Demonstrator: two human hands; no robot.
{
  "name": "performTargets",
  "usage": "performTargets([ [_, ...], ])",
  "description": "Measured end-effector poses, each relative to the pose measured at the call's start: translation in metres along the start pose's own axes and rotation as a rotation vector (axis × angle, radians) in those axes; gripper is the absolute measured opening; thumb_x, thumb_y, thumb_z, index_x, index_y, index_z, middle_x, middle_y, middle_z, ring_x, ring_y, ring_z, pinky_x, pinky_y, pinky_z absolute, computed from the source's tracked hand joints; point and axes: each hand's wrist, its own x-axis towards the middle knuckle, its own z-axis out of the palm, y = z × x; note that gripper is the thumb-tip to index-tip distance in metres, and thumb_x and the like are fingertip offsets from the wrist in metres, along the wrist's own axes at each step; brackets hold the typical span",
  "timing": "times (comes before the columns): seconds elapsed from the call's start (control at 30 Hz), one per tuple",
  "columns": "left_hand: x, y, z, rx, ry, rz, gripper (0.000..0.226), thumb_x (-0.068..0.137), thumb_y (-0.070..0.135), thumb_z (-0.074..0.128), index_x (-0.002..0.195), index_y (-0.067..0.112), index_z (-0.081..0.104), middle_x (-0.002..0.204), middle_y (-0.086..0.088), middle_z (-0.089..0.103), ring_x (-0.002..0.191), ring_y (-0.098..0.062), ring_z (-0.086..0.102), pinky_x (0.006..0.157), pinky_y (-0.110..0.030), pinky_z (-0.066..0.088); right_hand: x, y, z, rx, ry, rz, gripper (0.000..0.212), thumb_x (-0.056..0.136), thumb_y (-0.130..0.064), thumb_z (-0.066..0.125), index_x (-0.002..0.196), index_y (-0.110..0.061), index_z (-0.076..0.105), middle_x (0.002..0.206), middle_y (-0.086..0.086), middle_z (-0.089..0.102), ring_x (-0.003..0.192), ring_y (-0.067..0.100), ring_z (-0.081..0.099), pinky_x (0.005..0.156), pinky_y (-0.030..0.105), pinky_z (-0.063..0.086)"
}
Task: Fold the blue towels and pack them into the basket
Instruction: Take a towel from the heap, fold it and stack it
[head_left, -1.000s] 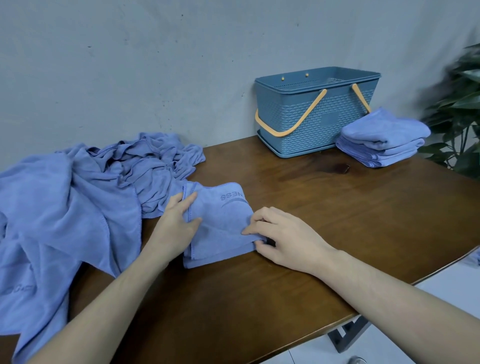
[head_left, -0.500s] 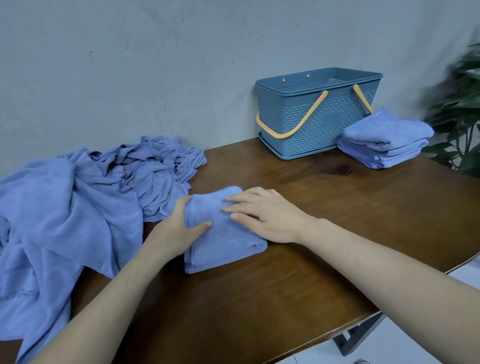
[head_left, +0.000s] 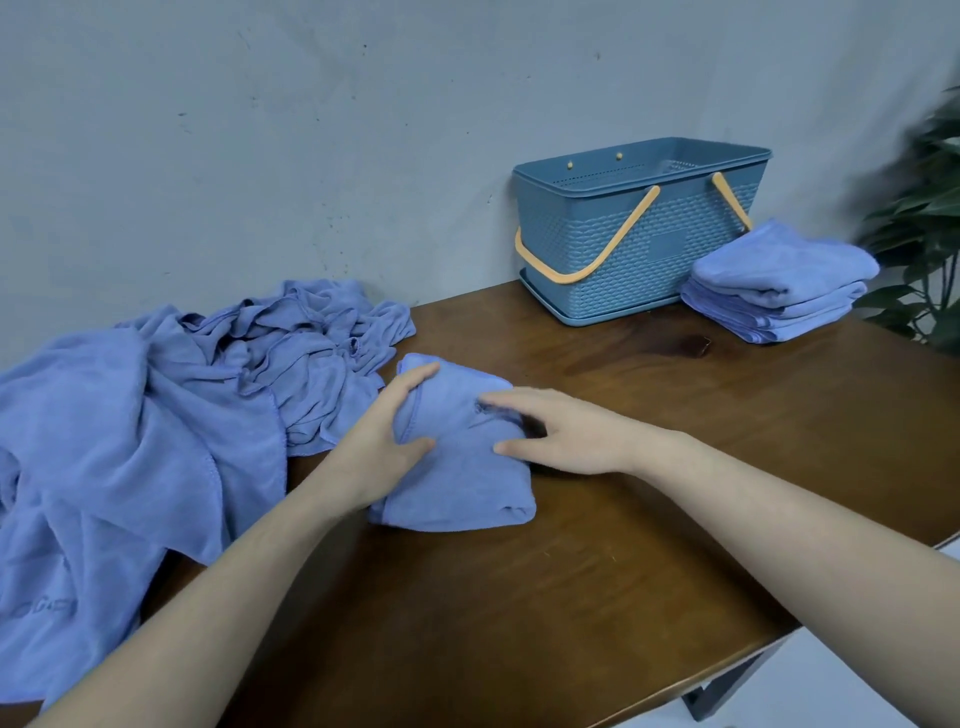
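folded towel (head_left: 457, 467) mid-frame on counter (head_left: 675, 467) | left hand (head_left: 387, 431) grips its left edge, thumb on top | right hand (head_left: 561, 434) flat, fingers straight, pressing it | basket (head_left: 639, 234) upper right, folded stack (head_left: 779, 280) just beside | loose towels (head_left: 156, 415) left

Folded blue towel (head_left: 457, 483) mid-table; blue basket (head_left: 639, 244) at back.

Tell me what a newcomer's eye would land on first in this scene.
First, the two hands at centre: the left hand grips the left edge of a folded blue towel while the right hand rests flat on it. Next, the big heap of unfolded blue towels sprawling over the table's left end. Last, the blue basket with orange handles against the wall, a stack of folded towels beside it.
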Motion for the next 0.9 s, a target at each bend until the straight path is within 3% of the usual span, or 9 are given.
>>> performTargets([
  [0.07, 0.006, 0.012, -0.003, 0.047, -0.014, 0.097, 0.066, 0.092, -0.004, 0.064, 0.137, 0.040, 0.046, 0.145, 0.010, 0.047, 0.125, 0.023, 0.036, 0.100, 0.002, 0.025, -0.004, 0.004, -0.008, 0.084, 0.143, -0.050, 0.080, 0.087, -0.048, 0.073, 0.155, -0.032, 0.034, 0.158, -0.013, 0.035, 0.146, 0.002, 0.029, 0.122, 0.038, 0.027],
  [0.17, 0.017, 0.039, -0.004, 0.078, -0.082, 0.199, 0.064, 0.091, -0.008, 0.061, 0.129, 0.042, 0.054, 0.132, 0.010, 0.057, 0.121, 0.012, 0.047, 0.098, -0.003, 0.030, -0.010, 0.000, -0.026, 0.218, 0.276, 0.004, 0.101, 0.079, -0.039, 0.085, 0.159, -0.028, 0.024, 0.158, -0.011, 0.032, 0.144, -0.004, 0.026, 0.121, 0.025, 0.025],
  [0.27, 0.031, 0.064, -0.002, 0.105, -0.223, 0.290, 0.066, 0.091, -0.009, 0.060, 0.131, 0.043, 0.054, 0.128, 0.011, 0.058, 0.123, 0.003, 0.051, 0.101, -0.008, 0.034, -0.017, -0.001, -0.046, 0.450, 0.296, 0.116, 0.107, 0.072, -0.036, 0.090, 0.157, -0.036, 0.025, 0.140, -0.009, 0.056, 0.128, -0.003, 0.053, 0.113, 0.026, 0.040],
  [0.4, 0.046, 0.092, 0.007, 0.064, -0.312, 0.391, 0.077, 0.091, -0.009, 0.061, 0.141, 0.046, 0.041, 0.147, 0.021, 0.048, 0.137, 0.007, 0.040, 0.108, -0.009, 0.029, -0.037, 0.007, -0.069, 0.682, 0.190, 0.123, 0.052, 0.082, -0.023, 0.084, 0.130, -0.022, 0.062, 0.117, -0.004, 0.074, 0.112, 0.011, 0.069, 0.102, 0.036, 0.053],
  [0.5, 0.061, 0.102, 0.016, -0.013, -0.314, 0.402, 0.084, 0.092, -0.008, 0.063, 0.147, 0.044, 0.025, 0.144, 0.021, 0.048, 0.129, 0.007, 0.046, 0.105, -0.009, 0.033, -0.046, 0.015, -0.072, 0.821, 0.260, 0.088, 0.023, 0.091, -0.010, 0.072, 0.113, -0.013, 0.071, 0.111, 0.005, 0.076, 0.104, 0.017, 0.070, 0.095, 0.034, 0.055],
  [0.6, 0.083, 0.103, 0.028, -0.048, -0.225, 0.295, 0.094, 0.089, 0.007, 0.074, 0.150, 0.053, 0.020, 0.116, 0.007, 0.067, 0.103, -0.015, 0.064, 0.099, -0.025, 0.047, -0.051, 0.029, -0.084, 0.821, 0.410, 0.086, 0.026, 0.094, -0.010, 0.068, 0.121, -0.013, 0.068, 0.115, 0.005, 0.075, 0.105, 0.013, 0.069, 0.092, 0.031, 0.054],
  [0.67, 0.096, 0.103, 0.036, -0.133, -0.176, 0.108, 0.090, 0.083, 0.021, 0.083, 0.150, 0.050, 0.030, 0.106, 0.006, 0.073, 0.099, -0.011, 0.069, 0.096, -0.030, 0.052, -0.055, 0.041, -0.094, 0.827, 0.445, 0.121, 0.028, 0.095, -0.015, 0.068, 0.123, -0.016, 0.067, 0.116, 0.004, 0.075, 0.107, 0.016, 0.070, 0.093, 0.033, 0.054],
  [0.8, 0.108, 0.106, 0.060, -0.602, -0.231, -0.305, 0.058, 0.080, 0.022, 0.084, 0.131, 0.027, 0.056, 0.120, -0.006, 0.073, 0.105, -0.019, 0.072, 0.091, -0.044, 0.058, -0.069, 0.068, -0.116, 0.846, 0.474, 0.196, 0.026, 0.097, -0.023, 0.067, 0.122, -0.024, 0.067, 0.116, -0.002, 0.075, 0.110, 0.016, 0.070, 0.094, 0.034, 0.056],
  [0.9, 0.114, 0.113, 0.088, -0.806, -0.247, -0.329, 0.047, 0.090, 0.007, 0.071, 0.131, 0.021, 0.051, 0.125, -0.007, 0.070, 0.108, -0.027, 0.071, 0.087, -0.049, 0.059, -0.076, 0.088, -0.135, 0.851, 0.529, 0.262, 0.026, 0.097, -0.027, 0.066, 0.123, -0.022, 0.065, 0.118, 0.001, 0.074, 0.107, 0.016, 0.071, 0.094, 0.035, 0.056],
])
